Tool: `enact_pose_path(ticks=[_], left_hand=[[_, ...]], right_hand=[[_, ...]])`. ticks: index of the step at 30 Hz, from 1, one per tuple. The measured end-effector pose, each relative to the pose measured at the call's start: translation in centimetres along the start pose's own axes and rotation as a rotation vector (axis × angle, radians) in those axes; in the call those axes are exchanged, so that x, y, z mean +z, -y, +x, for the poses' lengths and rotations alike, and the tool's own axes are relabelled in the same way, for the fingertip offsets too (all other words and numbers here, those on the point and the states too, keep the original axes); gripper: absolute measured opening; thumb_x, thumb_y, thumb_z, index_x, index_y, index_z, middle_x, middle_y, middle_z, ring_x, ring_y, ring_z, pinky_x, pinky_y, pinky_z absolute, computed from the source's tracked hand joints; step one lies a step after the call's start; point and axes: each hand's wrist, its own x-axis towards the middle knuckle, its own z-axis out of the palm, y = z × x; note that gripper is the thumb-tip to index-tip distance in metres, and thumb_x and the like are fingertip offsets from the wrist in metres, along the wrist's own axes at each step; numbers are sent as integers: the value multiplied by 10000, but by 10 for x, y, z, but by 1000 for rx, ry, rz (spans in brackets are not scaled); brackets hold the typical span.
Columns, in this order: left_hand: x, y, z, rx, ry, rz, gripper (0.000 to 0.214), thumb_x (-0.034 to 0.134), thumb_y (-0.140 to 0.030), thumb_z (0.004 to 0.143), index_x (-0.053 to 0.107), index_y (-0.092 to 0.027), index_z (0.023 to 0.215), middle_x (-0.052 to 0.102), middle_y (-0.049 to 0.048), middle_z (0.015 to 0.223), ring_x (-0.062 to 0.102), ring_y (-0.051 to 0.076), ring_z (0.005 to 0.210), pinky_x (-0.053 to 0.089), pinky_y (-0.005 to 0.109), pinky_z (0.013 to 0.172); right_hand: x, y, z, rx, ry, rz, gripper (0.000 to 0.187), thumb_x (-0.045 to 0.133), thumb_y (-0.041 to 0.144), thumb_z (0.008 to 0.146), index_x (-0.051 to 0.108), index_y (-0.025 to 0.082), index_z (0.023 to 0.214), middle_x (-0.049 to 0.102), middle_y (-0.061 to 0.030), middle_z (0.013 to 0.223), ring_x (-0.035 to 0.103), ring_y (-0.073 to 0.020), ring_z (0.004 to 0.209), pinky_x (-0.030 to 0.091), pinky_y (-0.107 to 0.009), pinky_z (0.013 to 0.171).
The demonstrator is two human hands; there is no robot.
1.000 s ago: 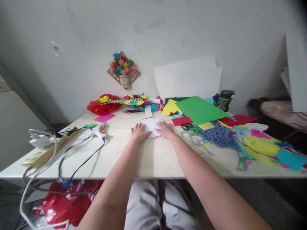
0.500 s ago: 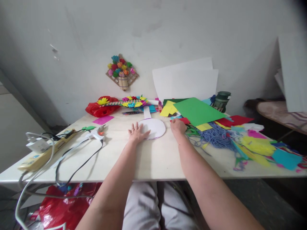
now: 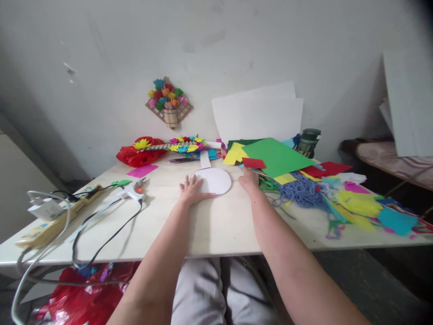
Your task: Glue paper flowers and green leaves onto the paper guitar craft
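Observation:
A white paper disc (image 3: 216, 179) with a purple outline lies flat on the table, a white strip (image 3: 204, 159) reaching back from its far edge. My left hand (image 3: 192, 190) rests on its left side, fingers spread and thumb along the near edge. To the right of the disc, apart from it, is my right hand (image 3: 249, 178), fingers bent at the edge of the paper pile. A thin light edge shows beside those fingers; what they hold is hidden. Just beyond them lies a red paper piece (image 3: 253, 163), beside a large green sheet (image 3: 275, 155).
A glue gun (image 3: 131, 192) with a cord and a yellow power strip (image 3: 57, 219) lie at left. Blue yarn (image 3: 302, 192) and coloured scraps cover the right. Paper flowers (image 3: 186, 145) and a red plastic bag (image 3: 140, 153) are at the back; a dark green jar (image 3: 308, 142) stands behind.
My right hand has shifted slightly at the pile, and the red paper piece now lies farther back, over the green sheet's edge. My left hand stays on the disc. The view has turned slightly.

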Motion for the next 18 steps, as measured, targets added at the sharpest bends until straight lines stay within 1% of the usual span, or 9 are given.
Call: enact_pose_path(ticks=[2,4,7,9,12,14,16,18], left_hand=[[1,1,0,3,-6,-3,927,402,-790,621,289,-304,1403,71,34,1521,-108,318,1364,35,581,1051],[2,2,0,4,-14,-6,920,401,-788,623,294,-308,1401,83,35,1520,-108,315,1365,35,582,1050],[3,2,0,7,-23,-10,909,397,-783,631,300,-307,1398,85,33,1519,-110,311,1365,36,584,1049],[2,2,0,9,-23,-10,901,398,-778,635,306,-306,1396,85,32,1519,-108,311,1366,38,585,1049],[1,1,0,5,-16,4,896,410,-770,637,303,-308,1397,87,28,1519,-101,322,1365,50,590,1048],[0,0,0,4,-13,13,897,417,-764,639,294,-308,1401,88,28,1519,-96,330,1364,58,593,1047],[0,0,1,4,-10,15,896,420,-758,642,290,-304,1403,91,32,1518,-92,335,1364,61,596,1045],[1,0,2,5,-8,11,891,419,-754,646,291,-302,1403,97,35,1518,-90,335,1364,58,599,1043]], right_hand=[[-1,0,-1,45,-8,-34,419,437,141,748,612,141,1129,618,-125,1141,535,-243,1081,349,-335,906],[-2,1,-2,73,-60,-61,363,429,147,764,649,138,1052,640,-129,1079,549,-258,1026,360,-354,857],[-5,4,-1,77,-151,-92,311,426,157,785,670,135,977,644,-132,1040,525,-275,1020,333,-388,851],[-7,5,2,99,-166,-111,296,425,153,794,671,130,956,641,-140,1027,509,-273,1027,309,-401,857],[-10,-1,10,187,-153,-125,274,454,168,795,664,130,968,639,-144,1026,491,-275,1043,289,-410,860],[-11,-9,15,238,-123,-139,256,490,186,788,665,127,966,646,-143,1015,491,-286,1047,285,-413,862],[-11,-18,18,245,-78,-173,249,480,172,803,673,120,953,650,-149,996,493,-291,1049,284,-411,862],[-10,-24,19,226,-37,-212,273,434,137,829,679,112,946,652,-156,984,495,-287,1052,290,-401,857]])
